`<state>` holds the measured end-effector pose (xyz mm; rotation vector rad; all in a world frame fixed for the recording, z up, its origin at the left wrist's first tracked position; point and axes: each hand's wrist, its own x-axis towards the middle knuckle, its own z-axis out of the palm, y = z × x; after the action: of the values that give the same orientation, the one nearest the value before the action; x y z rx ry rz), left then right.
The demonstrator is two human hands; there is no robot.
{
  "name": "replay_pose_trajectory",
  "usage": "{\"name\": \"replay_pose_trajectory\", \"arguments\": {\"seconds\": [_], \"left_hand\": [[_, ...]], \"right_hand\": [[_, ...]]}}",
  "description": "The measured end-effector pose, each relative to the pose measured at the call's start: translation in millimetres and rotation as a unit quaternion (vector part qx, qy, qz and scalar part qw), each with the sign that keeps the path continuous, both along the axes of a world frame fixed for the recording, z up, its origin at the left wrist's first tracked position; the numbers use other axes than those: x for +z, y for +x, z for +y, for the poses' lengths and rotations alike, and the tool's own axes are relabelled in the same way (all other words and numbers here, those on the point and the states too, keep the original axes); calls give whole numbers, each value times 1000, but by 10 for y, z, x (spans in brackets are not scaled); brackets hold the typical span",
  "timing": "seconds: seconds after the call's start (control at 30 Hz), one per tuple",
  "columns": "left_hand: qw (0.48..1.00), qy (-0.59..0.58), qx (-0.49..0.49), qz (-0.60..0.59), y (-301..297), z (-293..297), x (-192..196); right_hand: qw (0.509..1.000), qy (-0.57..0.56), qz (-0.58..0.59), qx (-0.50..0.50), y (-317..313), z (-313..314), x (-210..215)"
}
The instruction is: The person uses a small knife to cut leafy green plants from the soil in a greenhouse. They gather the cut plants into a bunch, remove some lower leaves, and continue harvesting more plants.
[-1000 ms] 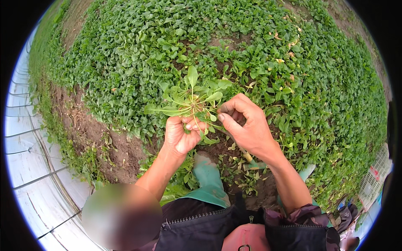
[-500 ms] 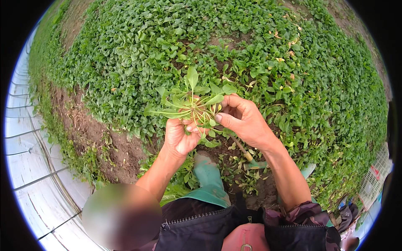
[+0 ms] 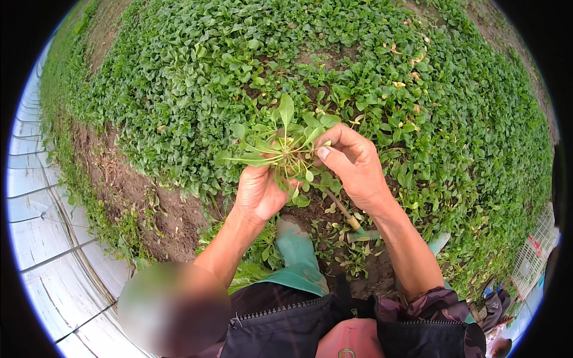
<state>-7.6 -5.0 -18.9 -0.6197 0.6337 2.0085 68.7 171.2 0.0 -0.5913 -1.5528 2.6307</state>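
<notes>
Above a dense green crop bed (image 3: 179, 77), the left hand (image 3: 259, 191) grips an uprooted leafy plant (image 3: 280, 140) by its base, steadying it while the right hand (image 3: 352, 164) pinches its leaves.

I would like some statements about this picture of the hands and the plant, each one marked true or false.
1. The left hand holds a small leafy plant. True.
2. The right hand rests on the soil, away from the plant. False: its fingers touch the plant's leaves.
3. Green boots show below the hands. True.
4. The ground ahead is bare soil. False: a bed of green plants covers most of it.
</notes>
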Motion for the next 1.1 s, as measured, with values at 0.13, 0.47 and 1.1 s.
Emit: {"name": "replay_pose_trajectory", "arguments": {"seconds": [0.13, 0.47, 1.1], "left_hand": [[998, -4, -58, 21, -12, 31, -162], [1000, 2, -10, -14, -46, 44, -69], [997, -29, -42, 54, 11, 56, -38]], "right_hand": [[1000, 18, -15, -3, 40, 74, -71], [983, 64, -30, -166, 14, 60, -69], [973, 200, -95, -61, 15, -65, 80]]}}
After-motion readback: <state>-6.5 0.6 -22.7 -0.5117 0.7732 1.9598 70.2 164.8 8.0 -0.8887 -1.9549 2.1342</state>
